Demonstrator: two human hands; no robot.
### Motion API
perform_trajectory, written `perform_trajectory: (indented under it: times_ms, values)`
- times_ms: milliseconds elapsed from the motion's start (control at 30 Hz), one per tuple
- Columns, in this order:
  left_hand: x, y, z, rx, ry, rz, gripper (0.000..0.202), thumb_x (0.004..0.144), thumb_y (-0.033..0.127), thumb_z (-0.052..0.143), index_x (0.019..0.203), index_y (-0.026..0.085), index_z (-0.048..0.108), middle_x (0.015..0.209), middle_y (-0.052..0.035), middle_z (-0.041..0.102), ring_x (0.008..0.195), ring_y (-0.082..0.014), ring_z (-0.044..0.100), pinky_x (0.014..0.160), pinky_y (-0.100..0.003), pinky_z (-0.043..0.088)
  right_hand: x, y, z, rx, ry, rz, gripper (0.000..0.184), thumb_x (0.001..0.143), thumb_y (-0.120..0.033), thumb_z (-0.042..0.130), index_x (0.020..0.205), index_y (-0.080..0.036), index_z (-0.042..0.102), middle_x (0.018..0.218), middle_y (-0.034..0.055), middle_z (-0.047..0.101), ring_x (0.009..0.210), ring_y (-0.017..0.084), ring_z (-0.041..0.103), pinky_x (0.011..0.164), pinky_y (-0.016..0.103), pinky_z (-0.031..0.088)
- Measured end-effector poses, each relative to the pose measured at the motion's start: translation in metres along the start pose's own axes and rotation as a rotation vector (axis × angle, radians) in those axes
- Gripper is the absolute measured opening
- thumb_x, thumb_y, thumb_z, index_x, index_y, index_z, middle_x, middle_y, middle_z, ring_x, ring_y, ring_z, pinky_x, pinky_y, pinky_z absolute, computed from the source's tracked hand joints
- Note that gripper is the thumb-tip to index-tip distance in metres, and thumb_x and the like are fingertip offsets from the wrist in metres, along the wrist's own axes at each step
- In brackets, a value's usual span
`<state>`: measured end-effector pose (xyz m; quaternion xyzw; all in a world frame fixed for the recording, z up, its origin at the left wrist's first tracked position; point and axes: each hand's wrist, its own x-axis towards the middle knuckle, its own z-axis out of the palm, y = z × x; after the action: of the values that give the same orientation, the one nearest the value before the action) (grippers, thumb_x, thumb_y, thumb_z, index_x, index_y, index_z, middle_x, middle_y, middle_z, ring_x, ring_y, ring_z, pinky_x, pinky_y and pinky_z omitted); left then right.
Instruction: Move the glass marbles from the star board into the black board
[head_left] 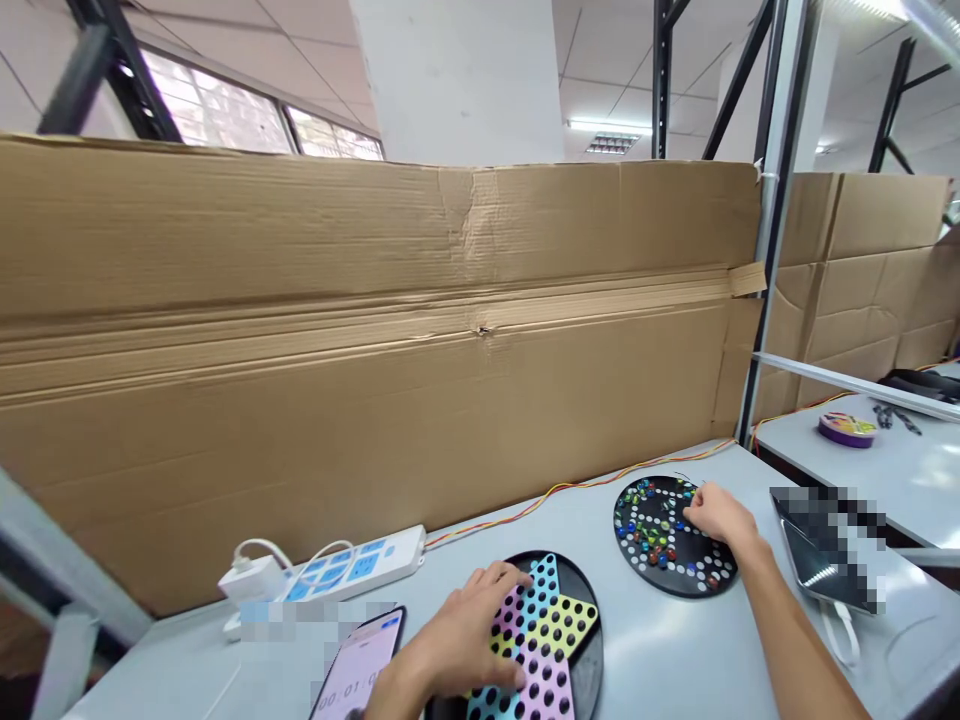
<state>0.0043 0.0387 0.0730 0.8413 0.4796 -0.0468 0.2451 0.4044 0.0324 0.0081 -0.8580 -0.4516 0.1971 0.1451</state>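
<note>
A round black board point(566, 640) with a pastel star of empty holes lies at the near table edge. My left hand point(465, 640) rests flat on its left side, fingers spread. Further right sits a second round black tray point(667, 540) holding several coloured marbles. My right hand point(720, 517) is over that tray's right part, fingers curled down onto the marbles; what they pinch is hidden.
A white power strip point(352, 565) with a plugged charger lies at the left, a phone point(356, 670) showing a timer near the front edge. A tall cardboard wall point(375, 350) backs the table. A tablet point(825, 550) lies right; a purple disc point(846, 429) sits on the neighbouring table.
</note>
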Motion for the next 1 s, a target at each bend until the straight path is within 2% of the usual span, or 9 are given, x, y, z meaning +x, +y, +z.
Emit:
perform_trajectory:
  times_ms: [100, 267, 367, 467, 567, 667, 800, 900, 1000]
  values:
    - [-0.005, -0.010, 0.011, -0.060, 0.032, -0.004, 0.090, 0.059, 0.033, 0.082, 0.145, 0.030, 0.056, 0.159, -0.0069, 0.048, 0.148, -0.0360, 0.041, 0.124, -0.050, 0.034, -0.002, -0.005, 0.002, 0.000, 0.047, -0.012, 0.008, 0.081, -0.026, 0.060, 0.083, -0.022, 0.067, 0.095, 0.0081, 0.076, 0.087, 0.025, 0.069, 0.069, 0.032, 0.041]
    - [0.001, -0.025, 0.033, -0.132, 0.192, 0.048, 0.076, 0.073, 0.031, 0.076, 0.147, 0.034, 0.055, 0.165, -0.0056, 0.043, 0.151, -0.0364, 0.039, 0.125, -0.057, 0.032, -0.002, -0.009, 0.006, 0.036, 0.047, -0.138, 0.009, 0.082, -0.027, 0.060, 0.081, -0.020, 0.067, 0.093, 0.0083, 0.076, 0.088, 0.023, 0.069, 0.070, 0.030, 0.041]
    - [0.006, -0.030, 0.043, -0.128, 0.304, 0.075, 0.068, 0.078, 0.031, 0.073, 0.145, 0.034, 0.057, 0.163, -0.0054, 0.046, 0.150, -0.0351, 0.041, 0.124, -0.057, 0.034, -0.004, -0.011, 0.010, 0.010, 0.007, -0.175, 0.005, 0.078, -0.025, 0.065, 0.077, -0.021, 0.066, 0.090, 0.0079, 0.075, 0.086, 0.023, 0.069, 0.068, 0.029, 0.040]
    - [0.008, -0.029, 0.050, -0.107, 0.416, 0.131, 0.057, 0.082, 0.030, 0.071, 0.138, 0.033, 0.062, 0.158, -0.0060, 0.053, 0.143, -0.0326, 0.050, 0.121, -0.053, 0.042, -0.008, -0.013, 0.013, -0.026, -0.009, -0.179, 0.005, 0.074, -0.020, 0.068, 0.079, -0.021, 0.067, 0.093, 0.0086, 0.075, 0.085, 0.023, 0.069, 0.068, 0.030, 0.039]
    - [0.008, -0.024, 0.053, -0.094, 0.475, 0.161, 0.045, 0.086, 0.031, 0.066, 0.131, 0.034, 0.065, 0.152, -0.0054, 0.057, 0.137, -0.0303, 0.056, 0.116, -0.050, 0.047, -0.012, -0.016, 0.014, -0.045, 0.030, -0.160, 0.010, 0.075, -0.016, 0.066, 0.084, -0.020, 0.067, 0.095, 0.0096, 0.075, 0.083, 0.023, 0.068, 0.067, 0.031, 0.038]
    - [0.008, -0.021, 0.054, -0.084, 0.504, 0.165, 0.038, 0.088, 0.032, 0.065, 0.126, 0.034, 0.067, 0.146, -0.0045, 0.061, 0.133, -0.0291, 0.059, 0.114, -0.049, 0.049, -0.012, -0.018, 0.013, -0.010, 0.068, -0.165, 0.004, 0.081, -0.021, 0.063, 0.077, -0.019, 0.063, 0.087, 0.0091, 0.074, 0.078, 0.022, 0.065, 0.065, 0.031, 0.036]
    - [0.009, -0.019, 0.052, -0.067, 0.545, 0.173, 0.030, 0.092, 0.034, 0.061, 0.122, 0.032, 0.069, 0.140, -0.0052, 0.063, 0.128, -0.0284, 0.061, 0.110, -0.048, 0.051, -0.011, -0.025, 0.009, 0.284, 0.141, -0.282, 0.035, 0.093, -0.043, 0.052, 0.067, -0.020, 0.057, 0.069, 0.0043, 0.067, 0.070, 0.019, 0.059, 0.067, 0.029, 0.040]
    - [0.010, -0.018, 0.051, -0.060, 0.578, 0.181, 0.027, 0.094, 0.036, 0.060, 0.119, 0.030, 0.069, 0.135, -0.0063, 0.065, 0.122, -0.0287, 0.063, 0.107, -0.048, 0.053, -0.019, -0.042, 0.011, 0.554, 0.121, -0.447, 0.037, 0.090, -0.050, 0.053, 0.068, -0.020, 0.058, 0.067, 0.0026, 0.063, 0.066, 0.018, 0.056, 0.068, 0.029, 0.042]
    - [0.010, -0.017, 0.051, -0.051, 0.588, 0.187, 0.026, 0.094, 0.037, 0.059, 0.117, 0.031, 0.070, 0.133, -0.0060, 0.066, 0.120, -0.0285, 0.064, 0.105, -0.047, 0.053, -0.036, -0.065, 0.025, 0.671, -0.017, -0.626, 0.033, 0.085, -0.049, 0.058, 0.072, -0.019, 0.063, 0.069, 0.0027, 0.064, 0.066, 0.017, 0.055, 0.066, 0.029, 0.043]
